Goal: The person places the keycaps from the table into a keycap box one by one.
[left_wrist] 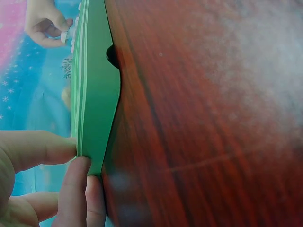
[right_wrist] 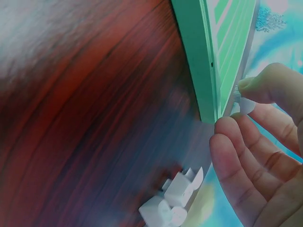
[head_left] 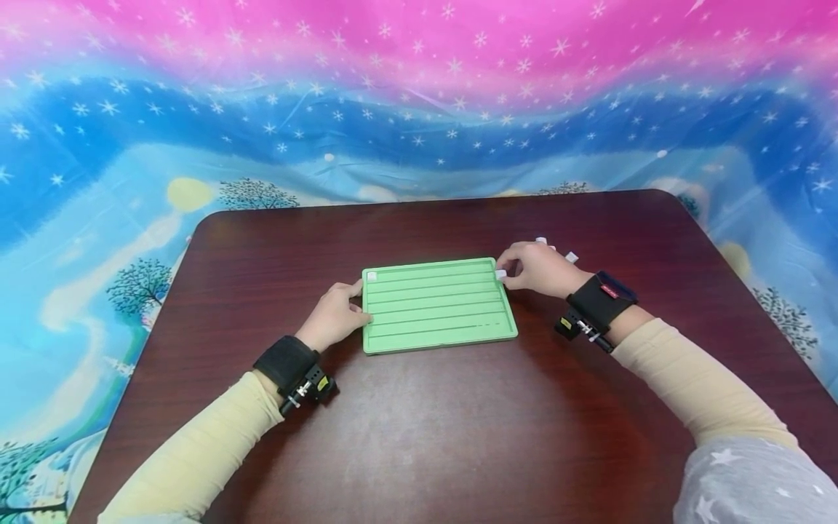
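Note:
A shallow light-green tray [head_left: 432,304] with parallel ridges lies on the dark wooden table. My left hand [head_left: 334,314] grips its left edge, the thumb over the rim and fingers [left_wrist: 75,189] against the side wall. Between thumb and fingertips, my right hand [head_left: 542,268] pinches a small white block-like piece [right_wrist: 246,105] close to the tray's far right corner. Another white piece [head_left: 372,276] sits inside the tray at its far left corner. Several more white pieces [right_wrist: 179,191] lie on the table beyond the right hand, partly hidden by it in the head view.
The reddish-brown table [head_left: 419,437] extends around the tray, its far edge beyond both hands. A pink and blue cloth [head_left: 406,109] with snowflakes and trees hangs behind and beside it. Each wrist wears a black strap [head_left: 286,364] with a small camera mount.

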Demonstrator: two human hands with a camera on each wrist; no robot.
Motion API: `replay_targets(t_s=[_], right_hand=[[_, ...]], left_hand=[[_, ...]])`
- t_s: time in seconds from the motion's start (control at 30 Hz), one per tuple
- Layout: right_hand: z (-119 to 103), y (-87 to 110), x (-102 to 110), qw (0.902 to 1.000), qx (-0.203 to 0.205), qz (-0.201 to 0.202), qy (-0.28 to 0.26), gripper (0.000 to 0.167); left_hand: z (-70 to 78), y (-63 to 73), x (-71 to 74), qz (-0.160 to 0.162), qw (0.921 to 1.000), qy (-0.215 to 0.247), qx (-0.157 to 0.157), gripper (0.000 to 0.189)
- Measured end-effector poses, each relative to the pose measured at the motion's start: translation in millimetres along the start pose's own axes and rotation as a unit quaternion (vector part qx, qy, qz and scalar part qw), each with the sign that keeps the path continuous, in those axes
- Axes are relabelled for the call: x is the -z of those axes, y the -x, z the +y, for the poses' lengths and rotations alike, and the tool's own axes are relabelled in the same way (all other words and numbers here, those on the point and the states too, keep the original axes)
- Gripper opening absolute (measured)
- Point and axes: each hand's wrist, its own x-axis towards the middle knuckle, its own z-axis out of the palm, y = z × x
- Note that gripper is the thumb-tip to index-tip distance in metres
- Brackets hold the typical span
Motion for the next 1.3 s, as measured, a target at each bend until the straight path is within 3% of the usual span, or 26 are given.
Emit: replay_targets(t_s=[0.33, 0.73, 0.97, 1.3], right_hand=[[-7.4, -8.8, -1.1, 1.0000, 0.004, 0.000, -0.008, 0.026], [-12.3, -21.8, -5.1, 0.9990, 0.040, -0.005, -0.017, 0.020], [-18.5, -26.1, -1.6, 0.9992, 0.032, -0.010, -0.022, 0.021], [-26.2, -33.2, -6.4, 0.9988, 0.042, -0.014, -0.023, 0.021]], left_hand=[[0.8, -0.8, -0.7, 0.000, 1.0000, -0.006, 0.002, 0.075], [1.0, -3.9, 0.3, 0.005, 0.9999, -0.013, 0.004, 0.076], [2.6, -5.1, 0.8, 0.002, 1.0000, -0.007, -0.002, 0.075], [1.5, -1.1, -0.3, -0.002, 0.9999, -0.003, 0.015, 0.076]])
